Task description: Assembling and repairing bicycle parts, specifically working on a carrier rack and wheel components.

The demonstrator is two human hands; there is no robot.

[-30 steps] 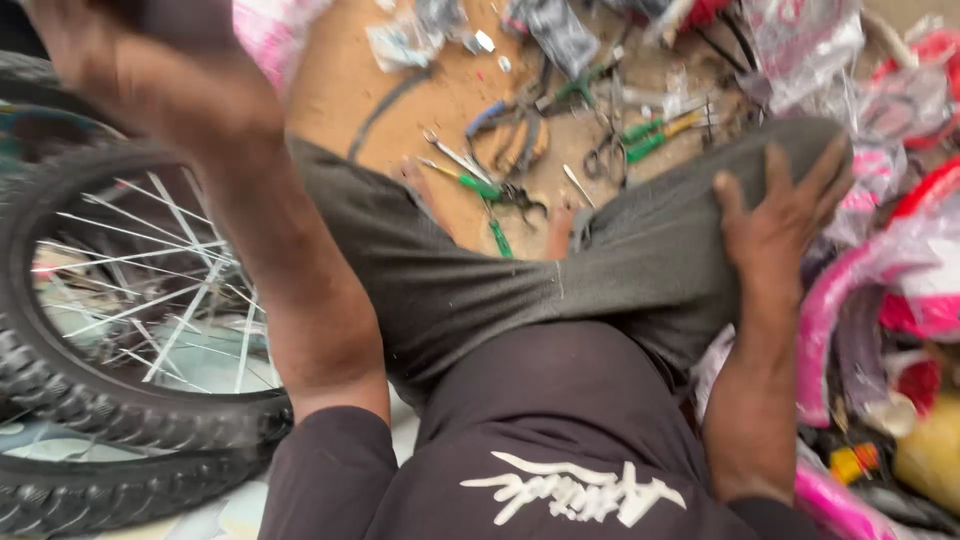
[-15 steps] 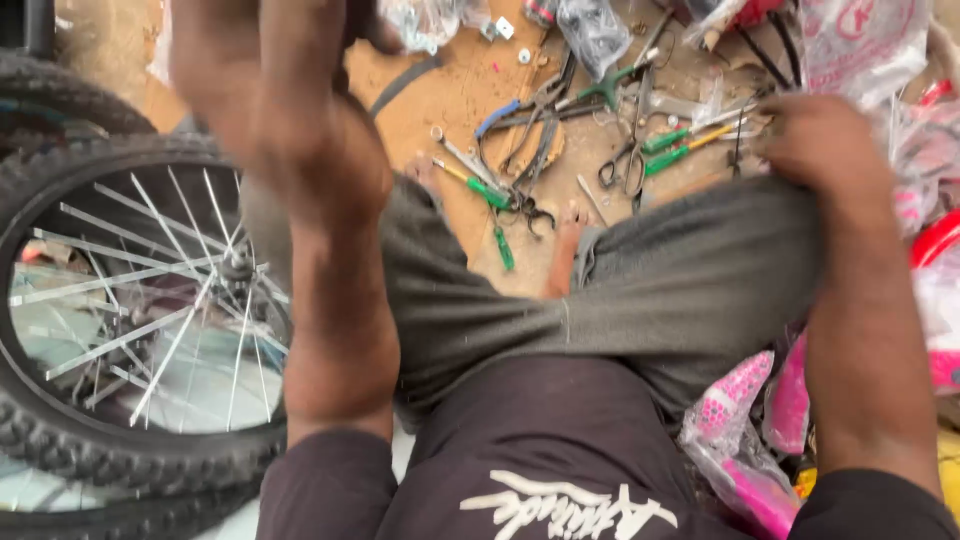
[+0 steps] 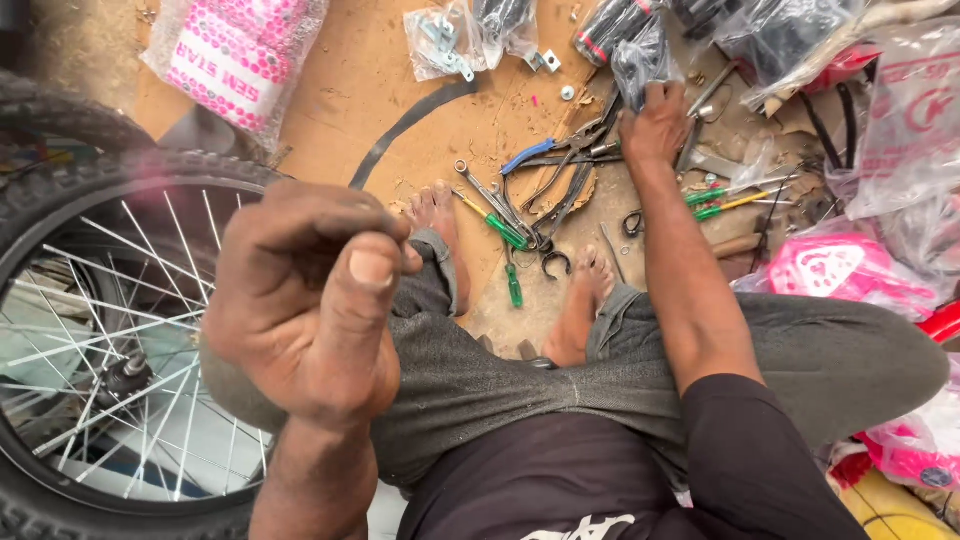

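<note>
Right hand (image 3: 655,125) off knee now, stretched far out to tool pile on floor, fingers curled down on black plastic bag (image 3: 640,60); grip unclear. Left hand (image 3: 305,300) lifted close to camera, fingers pinched shut, nothing seen inside. Bike wheel (image 3: 90,350) at left. Pliers (image 3: 560,160), 2 green screwdrivers (image 3: 505,250) crowd around feet.

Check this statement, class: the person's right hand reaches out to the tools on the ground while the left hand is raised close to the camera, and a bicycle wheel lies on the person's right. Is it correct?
Not quite. The head view shows the bicycle wheel on the person's left, not the right. The rest holds: the right hand reaches out to the tools on the ground, and the left hand is raised close to the camera.
</note>
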